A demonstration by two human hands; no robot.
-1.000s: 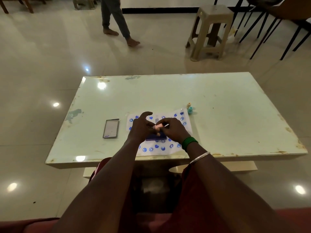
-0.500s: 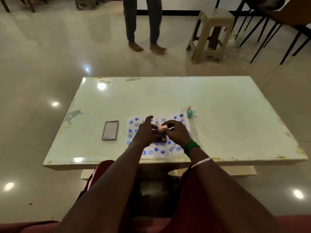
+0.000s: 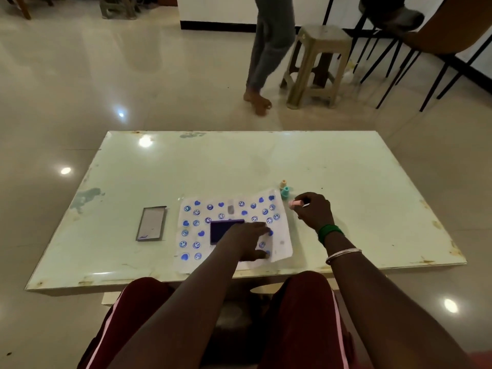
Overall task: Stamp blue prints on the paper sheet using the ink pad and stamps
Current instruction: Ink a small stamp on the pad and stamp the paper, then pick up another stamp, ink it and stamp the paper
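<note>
A white paper sheet (image 3: 281, 237) covered with several blue heart and smiley prints lies near the table's front edge. The dark blue ink pad (image 3: 222, 229) sits on the sheet's middle. My left hand (image 3: 249, 242) rests flat on the sheet, its fingers straight and partly over the pad's right side. My right hand (image 3: 314, 210) is off the sheet's right edge and grips a small pink stamp (image 3: 295, 203), its end pointing left. A teal stamp (image 3: 285, 192) and a peach stamp (image 3: 283, 183) stand upright just beyond the sheet's far right corner.
The pad's lid (image 3: 151, 223) lies flat to the left of the sheet on the pale green table (image 3: 346, 166). A person (image 3: 269, 49) walks on the floor beyond the table, next to a plastic stool (image 3: 316, 65) and chairs (image 3: 426, 35).
My right hand has carried the pink stamp from over the pad out to the right of the sheet. My left hand has dropped flat onto the sheet. The person behind has moved right.
</note>
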